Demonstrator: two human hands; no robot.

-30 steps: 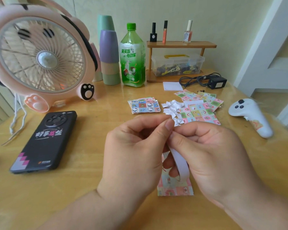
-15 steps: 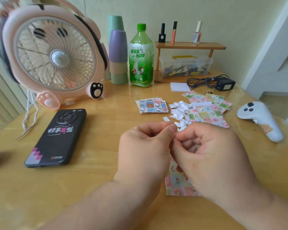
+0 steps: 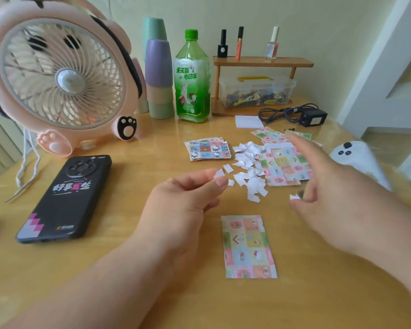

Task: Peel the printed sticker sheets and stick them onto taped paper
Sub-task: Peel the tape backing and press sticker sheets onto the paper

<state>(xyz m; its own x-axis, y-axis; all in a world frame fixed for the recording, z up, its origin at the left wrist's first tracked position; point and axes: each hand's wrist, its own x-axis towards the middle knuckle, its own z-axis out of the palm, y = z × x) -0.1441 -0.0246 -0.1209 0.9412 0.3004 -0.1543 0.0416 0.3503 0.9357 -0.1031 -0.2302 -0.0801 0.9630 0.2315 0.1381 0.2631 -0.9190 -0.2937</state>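
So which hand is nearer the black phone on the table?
Left. The left hand is just right of the black phone; the right hand is much farther right.

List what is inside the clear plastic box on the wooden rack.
The clear plastic box holds a jumble of small dark and yellow items, too small to identify; those underneath are covered.

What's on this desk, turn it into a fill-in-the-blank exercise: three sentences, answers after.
1. The left hand pinches a small ____ paper scrap.
2. The black phone lies face ____ on the table.
3. On top of the wooden shelf stand ____ small cosmetic bottles.
Missing words: white; down; three.
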